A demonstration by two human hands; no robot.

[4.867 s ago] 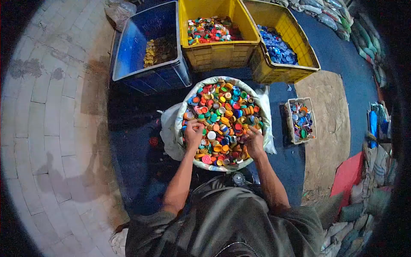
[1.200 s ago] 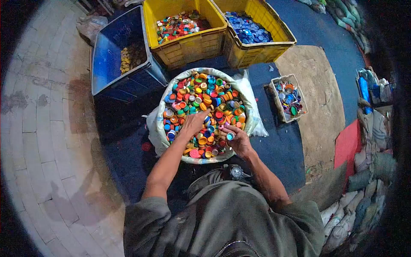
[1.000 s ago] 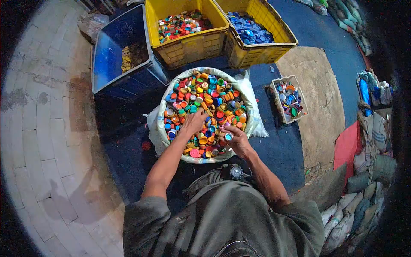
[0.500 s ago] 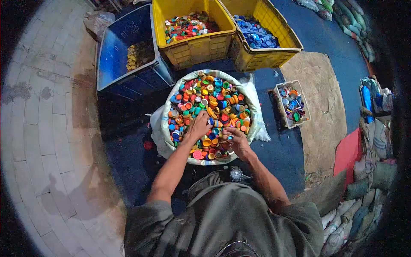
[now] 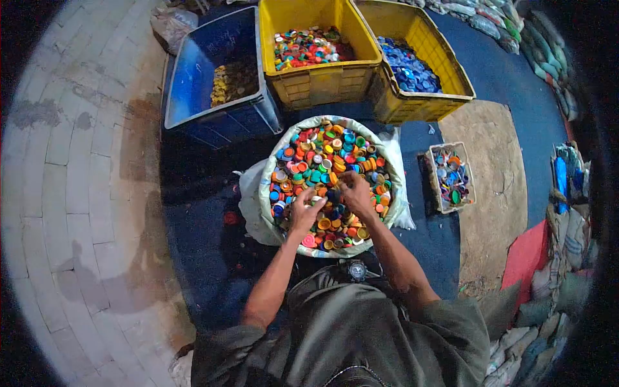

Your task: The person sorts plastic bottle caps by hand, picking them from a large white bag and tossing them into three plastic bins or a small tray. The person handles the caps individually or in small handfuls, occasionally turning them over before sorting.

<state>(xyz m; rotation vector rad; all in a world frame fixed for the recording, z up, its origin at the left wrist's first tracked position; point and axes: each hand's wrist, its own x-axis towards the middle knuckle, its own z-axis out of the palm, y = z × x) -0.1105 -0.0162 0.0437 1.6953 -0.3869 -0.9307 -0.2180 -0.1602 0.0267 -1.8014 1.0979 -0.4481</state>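
Note:
A pale woven sack (image 5: 265, 193) with a rolled rim stands before me, full of plastic bottle caps (image 5: 324, 164) in many colours. Over the lower left part of the heap is my left hand (image 5: 305, 209), with a pale bottle cap (image 5: 316, 200) apparently between thumb and fingers. To its right, my right hand (image 5: 356, 193) is bent over the caps near the middle. Its fingers are drawn together, and whatever they hold is hidden.
Behind the sack stand a blue bin (image 5: 222, 119) with yellow caps, a yellow bin (image 5: 322, 84) with mixed caps and another yellow bin (image 5: 422, 108) with blue caps. A small white crate (image 5: 472, 187) sits at right on brown cardboard (image 5: 493, 238). Filled bags (image 5: 541, 58) line the right.
The view has shifted, so bins and sack appear lower and further right. My right hand has moved further up over the caps; my left hand has drawn back towards the near side.

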